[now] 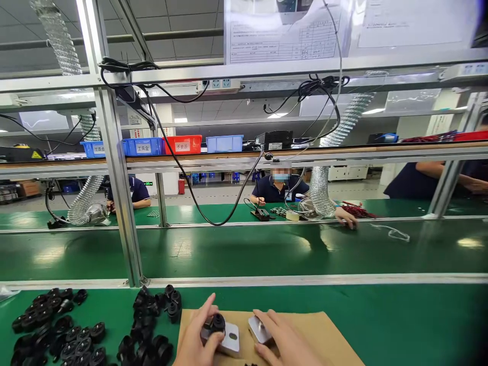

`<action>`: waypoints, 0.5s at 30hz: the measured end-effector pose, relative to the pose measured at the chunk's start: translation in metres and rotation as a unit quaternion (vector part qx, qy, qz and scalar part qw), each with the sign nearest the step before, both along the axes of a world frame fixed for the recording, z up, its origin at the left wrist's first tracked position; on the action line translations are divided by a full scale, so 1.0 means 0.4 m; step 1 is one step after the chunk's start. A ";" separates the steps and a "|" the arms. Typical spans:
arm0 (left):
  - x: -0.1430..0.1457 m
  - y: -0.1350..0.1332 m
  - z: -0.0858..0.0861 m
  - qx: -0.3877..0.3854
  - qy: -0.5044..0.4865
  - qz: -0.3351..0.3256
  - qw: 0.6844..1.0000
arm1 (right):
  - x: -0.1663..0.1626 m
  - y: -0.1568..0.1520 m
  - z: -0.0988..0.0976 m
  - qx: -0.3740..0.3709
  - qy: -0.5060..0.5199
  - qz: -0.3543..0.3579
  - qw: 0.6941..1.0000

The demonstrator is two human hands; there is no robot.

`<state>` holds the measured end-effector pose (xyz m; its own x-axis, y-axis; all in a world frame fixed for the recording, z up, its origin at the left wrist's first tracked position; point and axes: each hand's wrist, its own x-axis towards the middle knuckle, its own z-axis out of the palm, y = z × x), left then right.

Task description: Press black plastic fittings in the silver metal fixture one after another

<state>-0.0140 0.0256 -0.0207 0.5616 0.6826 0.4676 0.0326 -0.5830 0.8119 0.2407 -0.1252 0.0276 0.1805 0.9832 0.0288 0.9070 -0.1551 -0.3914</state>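
Left hand [196, 338] is pinched shut around a black plastic part [217, 322] sitting on a metal block [229, 339], and the right hand [280, 340] lies half-open on another metal piece [258, 329] just beside it. Loose black parts [57, 328] are piled left of the left hand, no bin around them. Way beyond the hands, blue bins [143, 146] and a red bin [183, 144] sit on a shelf, contents hidden.

The left hand [196, 340] holds a black plastic part [215, 322], slightly glossy, on a smooth metal block [229, 339] with a matt silver finish. The right hand [284, 340] touches a second metal block [259, 329]. Under them lies brown matt cardboard [328, 335]. The green mat [400, 325] looks smooth, the conveyor belt [267, 251] glossy.
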 end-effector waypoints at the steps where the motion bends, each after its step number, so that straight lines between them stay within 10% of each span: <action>1: -0.002 -0.001 0.000 0.048 -0.022 0.015 0.999 | 0.008 0.001 -0.018 -0.004 0.014 -0.001 1.000; 6: -0.027 -0.016 0.035 0.301 -0.024 -0.064 0.951 | 0.024 0.005 -0.074 0.021 0.032 0.014 0.999; 11: -0.025 -0.046 0.083 0.258 0.075 -0.135 0.954 | 0.026 0.010 -0.078 0.087 0.049 0.024 0.995; 15: -0.006 -0.038 0.071 0.275 -0.002 -0.144 0.951 | -0.032 0.066 0.008 0.173 0.075 0.052 0.981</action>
